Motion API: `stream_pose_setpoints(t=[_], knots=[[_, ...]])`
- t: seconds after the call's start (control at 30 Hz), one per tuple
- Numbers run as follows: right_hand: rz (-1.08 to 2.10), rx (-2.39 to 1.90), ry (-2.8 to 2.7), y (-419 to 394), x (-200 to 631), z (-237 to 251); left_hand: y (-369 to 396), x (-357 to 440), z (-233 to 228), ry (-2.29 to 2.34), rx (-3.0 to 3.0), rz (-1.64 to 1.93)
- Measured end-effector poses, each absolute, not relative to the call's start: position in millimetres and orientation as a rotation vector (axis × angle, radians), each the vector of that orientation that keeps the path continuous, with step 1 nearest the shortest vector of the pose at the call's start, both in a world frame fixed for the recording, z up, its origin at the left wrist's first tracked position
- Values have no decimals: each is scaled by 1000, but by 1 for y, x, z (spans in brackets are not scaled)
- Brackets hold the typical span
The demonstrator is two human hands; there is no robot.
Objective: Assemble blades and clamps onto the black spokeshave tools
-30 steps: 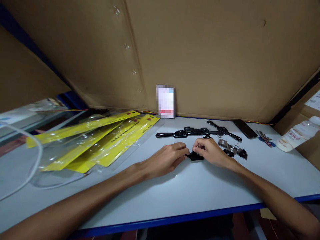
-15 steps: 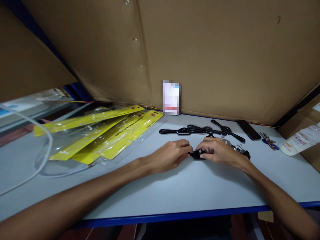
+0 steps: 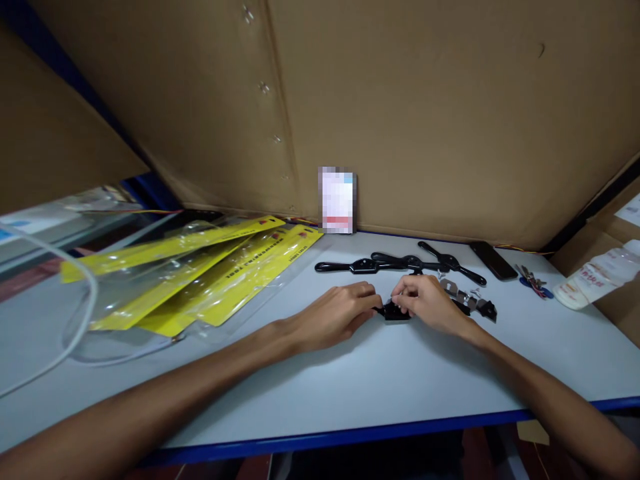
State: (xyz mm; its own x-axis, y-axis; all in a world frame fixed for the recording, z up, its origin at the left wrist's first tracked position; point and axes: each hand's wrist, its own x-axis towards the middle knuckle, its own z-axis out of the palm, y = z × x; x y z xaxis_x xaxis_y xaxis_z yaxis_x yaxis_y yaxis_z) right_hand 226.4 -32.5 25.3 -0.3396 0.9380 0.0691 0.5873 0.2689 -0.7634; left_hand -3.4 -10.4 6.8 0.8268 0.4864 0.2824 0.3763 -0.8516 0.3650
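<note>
I have my left hand (image 3: 334,313) and right hand (image 3: 429,303) curled together mid-tabletop (image 3: 380,380), fingertips pinching a small black part (image 3: 395,311), possibly a clamp piece, just in front of the black-handled tools (image 3: 400,264).

Surface: pale grey table with blue edge (image 3: 380,387)
Left: yellow-backed clear plastic packets (image 3: 200,280)
Rear: black metal handled tools (image 3: 400,264), black phone (image 3: 493,260), keys (image 3: 534,281)

Hands: left hand (image 3: 336,313) and right hand (image 3: 425,303) pinch a small black part (image 3: 395,312) mid-table.
Behind: black handled tools (image 3: 400,265) near the table's (image 3: 350,387) far edge.
Left: yellow packets (image 3: 200,273).
</note>
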Motion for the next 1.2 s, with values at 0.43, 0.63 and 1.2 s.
stream_pose_setpoints(t=[0.43, 0.63, 1.2], knots=[[428, -1429, -2275, -36, 229, 28, -10, -4, 7, 671, 2730, 524], [405, -1510, -2274, -36, 232, 34, -11, -5, 7, 633, 2760, 508], [477, -1385, -2349, -35, 237, 41, -10, -4, 7, 617, 2774, 531]])
